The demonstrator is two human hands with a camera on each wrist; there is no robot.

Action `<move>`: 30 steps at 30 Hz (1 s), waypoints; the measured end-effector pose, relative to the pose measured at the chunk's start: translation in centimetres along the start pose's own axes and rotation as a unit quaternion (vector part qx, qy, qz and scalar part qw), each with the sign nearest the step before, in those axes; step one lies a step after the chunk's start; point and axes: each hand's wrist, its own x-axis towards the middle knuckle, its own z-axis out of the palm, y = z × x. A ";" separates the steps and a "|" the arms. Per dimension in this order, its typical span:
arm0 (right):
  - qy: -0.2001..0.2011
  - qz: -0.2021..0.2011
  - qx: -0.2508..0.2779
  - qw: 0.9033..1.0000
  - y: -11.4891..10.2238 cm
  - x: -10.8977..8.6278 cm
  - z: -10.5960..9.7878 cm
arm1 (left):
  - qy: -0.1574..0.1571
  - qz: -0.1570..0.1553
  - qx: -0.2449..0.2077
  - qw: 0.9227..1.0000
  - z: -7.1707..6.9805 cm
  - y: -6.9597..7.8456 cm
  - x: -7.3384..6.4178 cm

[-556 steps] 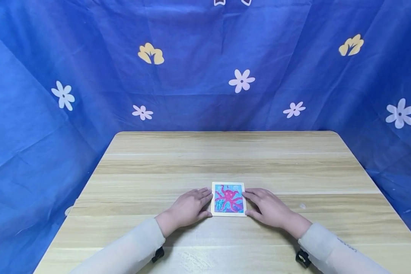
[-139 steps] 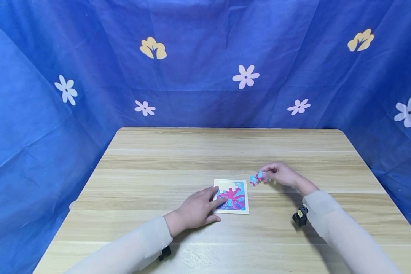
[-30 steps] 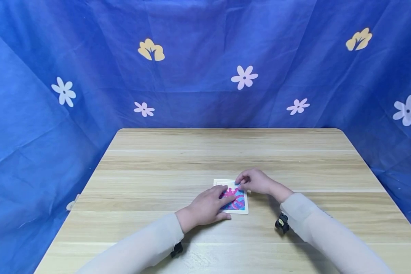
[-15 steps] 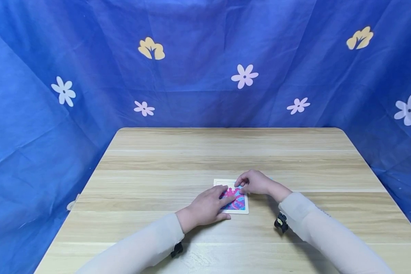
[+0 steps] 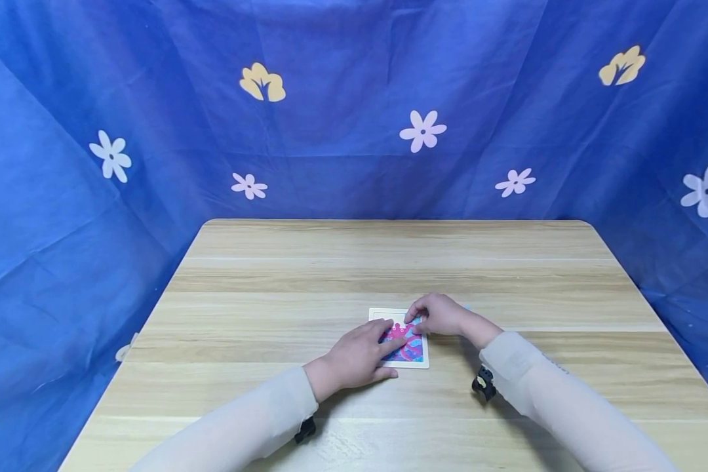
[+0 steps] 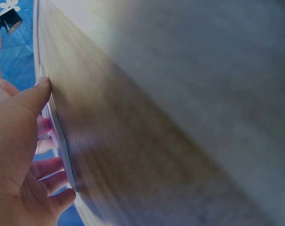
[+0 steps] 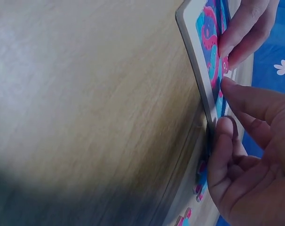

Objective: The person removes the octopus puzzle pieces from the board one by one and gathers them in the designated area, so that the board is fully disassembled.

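"What's the left hand [image 6: 20, 146] touching?"
"The edge of a thin, flat board [image 6: 66, 153], seen almost side-on. The thumb [image 6: 43, 82] lies against its upper part, the fingers [image 6: 60, 200] along it lower down."
"And behind?"
"Part of the right hand [image 6: 3, 87] at the left border, with a black device [image 6: 11, 21] above it, before a blue cloth [image 6: 21, 61] with a white flower [image 6: 10, 5]."
"The rest?"
"Wood-grained tabletop [image 6: 128, 122], blurred, crossed by a slanting shadow."

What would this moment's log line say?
left hand: resting on puzzle; right hand: at its far right corner, grip unclear; loose pieces: on table nearby
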 end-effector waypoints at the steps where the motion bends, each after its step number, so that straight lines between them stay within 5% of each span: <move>1: 0.003 -0.002 -0.001 1.000 0.0 0.0 0.0 | 0.000 0.000 0.000 1.000 0.0 0.0 0.0; 30: 0.032 -0.003 0.029 0.999 0.5 -0.2 -0.4 | 0.003 0.001 0.006 1.000 0.7 0.1 -0.1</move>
